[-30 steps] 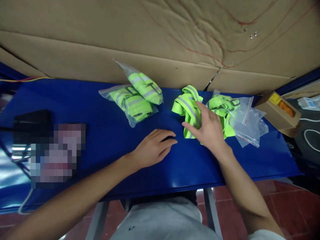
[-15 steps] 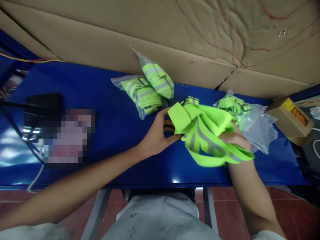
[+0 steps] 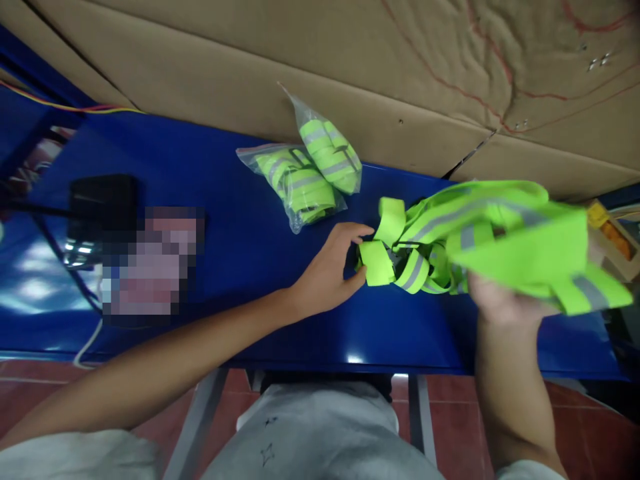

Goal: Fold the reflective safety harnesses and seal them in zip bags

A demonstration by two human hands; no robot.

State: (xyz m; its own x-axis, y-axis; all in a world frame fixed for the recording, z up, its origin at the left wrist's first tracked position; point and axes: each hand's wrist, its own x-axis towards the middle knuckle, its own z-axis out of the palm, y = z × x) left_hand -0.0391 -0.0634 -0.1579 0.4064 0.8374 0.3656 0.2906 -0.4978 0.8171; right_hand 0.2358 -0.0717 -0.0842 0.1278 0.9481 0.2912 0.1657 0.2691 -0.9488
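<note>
Straps of fluorescent yellow-green fabric with grey stripes (image 3: 520, 247) were bunched in loose loops over the right half of the glossy blue table (image 3: 240, 247). The right hand (image 3: 503, 300) gripped the bulk of the bundle from beneath, above the table; its fingers were largely hidden by the fabric. The left hand (image 3: 330, 270), over the table's middle, was partly open, thumb and forefinger apart on either side of a strap loop; firm contact could not be determined. Toward the table's rear edge, one clear plastic bag (image 3: 309, 193) of similar straps lay just beside a second clear plastic bag (image 3: 333, 153). A black box-shaped device (image 3: 103, 200) stood near the table's left end.
</note>
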